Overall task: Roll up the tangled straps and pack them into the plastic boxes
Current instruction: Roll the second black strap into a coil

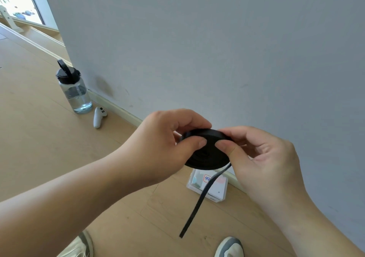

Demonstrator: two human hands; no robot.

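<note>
- I see the left hand (167, 144) and right hand (262, 158) pinching one rolled black strap (207, 154) between them. Its loose tail (199, 201) hangs below the right hand.
- The wall (217, 49) stands close behind both hands, and open floor (49, 148) spreads left of the left hand.
- One plastic box (215, 189) sits on the floor beneath the hands. The blue writing on its label is too blurred to read.
- One water bottle (75, 90) and one controller (99, 116) stand well to the left.

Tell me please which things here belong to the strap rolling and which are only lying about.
For the job: strap roll, pinched by left hand and right hand; its loose tail; white box.
Lying about: water bottle; white controller.
</note>
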